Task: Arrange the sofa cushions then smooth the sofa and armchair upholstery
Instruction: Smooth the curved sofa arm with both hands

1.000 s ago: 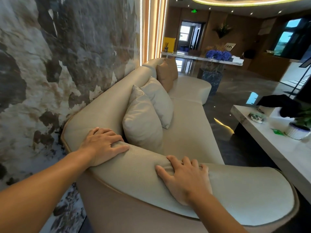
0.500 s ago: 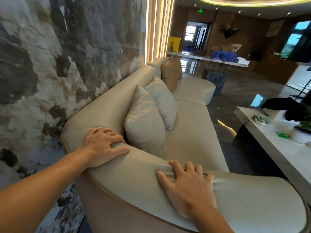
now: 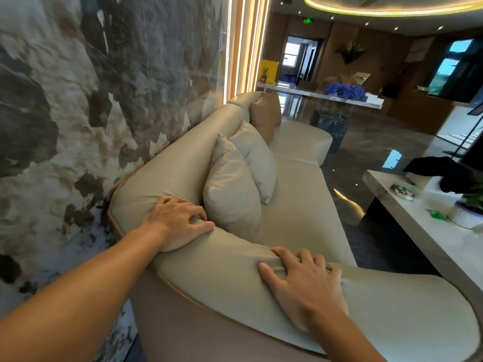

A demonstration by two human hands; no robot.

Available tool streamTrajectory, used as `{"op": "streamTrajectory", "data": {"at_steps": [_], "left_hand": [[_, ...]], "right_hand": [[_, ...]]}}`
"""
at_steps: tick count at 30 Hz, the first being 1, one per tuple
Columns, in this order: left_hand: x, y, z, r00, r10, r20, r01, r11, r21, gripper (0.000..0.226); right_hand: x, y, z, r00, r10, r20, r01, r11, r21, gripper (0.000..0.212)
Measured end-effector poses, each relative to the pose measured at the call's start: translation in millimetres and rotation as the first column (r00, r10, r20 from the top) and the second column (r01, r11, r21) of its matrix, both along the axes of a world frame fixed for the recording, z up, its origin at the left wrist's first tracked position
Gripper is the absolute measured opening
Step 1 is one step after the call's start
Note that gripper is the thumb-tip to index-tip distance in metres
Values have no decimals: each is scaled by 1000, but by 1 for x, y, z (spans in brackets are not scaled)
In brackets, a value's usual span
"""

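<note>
A long cream sofa [image 3: 295,205] runs along the marble wall. Two cream cushions lean on its backrest, the near one [image 3: 231,194] overlapping the far one [image 3: 257,158], and a tan cushion [image 3: 265,117] stands beyond them. My left hand [image 3: 175,223] lies on the padded corner where arm meets backrest, its fingers curled and pressing a dent into the upholstery. My right hand [image 3: 304,283] rests palm down on top of the sofa arm, fingers spread, with small creases under the fingertips. Neither hand holds anything.
The marble wall [image 3: 91,113] stands close on the left. A white low table [image 3: 428,236] to the right carries a potted plant [image 3: 470,205], a dark cloth and small items. Glossy dark floor lies between sofa and table. A counter with blue flowers [image 3: 343,91] stands far back.
The fingers of my left hand have curled and dug into the corner padding. My right hand has stayed on the arm top. The view has shifted slightly.
</note>
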State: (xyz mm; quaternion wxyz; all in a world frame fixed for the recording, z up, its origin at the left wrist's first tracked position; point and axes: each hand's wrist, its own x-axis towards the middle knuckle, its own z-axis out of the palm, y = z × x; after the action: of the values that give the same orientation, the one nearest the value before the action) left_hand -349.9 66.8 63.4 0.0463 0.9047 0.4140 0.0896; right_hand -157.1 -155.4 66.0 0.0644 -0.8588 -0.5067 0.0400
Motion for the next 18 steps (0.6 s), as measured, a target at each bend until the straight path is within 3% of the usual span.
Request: {"op": "streamTrajectory", "data": {"at_steps": [5,8,12,14,16,18], "left_hand": [[-6,-4,2,999,-31,40,28,997,67,52],[-17,-39,6,997,58,52,-62,995,81,44],[-57,-107,49,951,10,-309,-115,939,-325,61],[-58,-119,83,896,-29,-444,-150,920,-363,59],[-66,-159,135,845,-72,-529,-138,928,-347,42],[-80,-215,185,797,-90,-597,-117,947,-300,38]], "right_hand": [[-6,-2,0,998,-66,20,66,997,-37,80],[-26,-26,-2,986,-158,-54,152,983,-101,72],[-60,-80,24,987,-98,-124,63,963,-263,67],[-53,-70,49,981,-81,-175,10,927,-375,69],[-71,-84,94,977,-76,-197,-28,878,-479,54],[-106,-118,138,977,-88,-193,-18,873,-487,47]]}}
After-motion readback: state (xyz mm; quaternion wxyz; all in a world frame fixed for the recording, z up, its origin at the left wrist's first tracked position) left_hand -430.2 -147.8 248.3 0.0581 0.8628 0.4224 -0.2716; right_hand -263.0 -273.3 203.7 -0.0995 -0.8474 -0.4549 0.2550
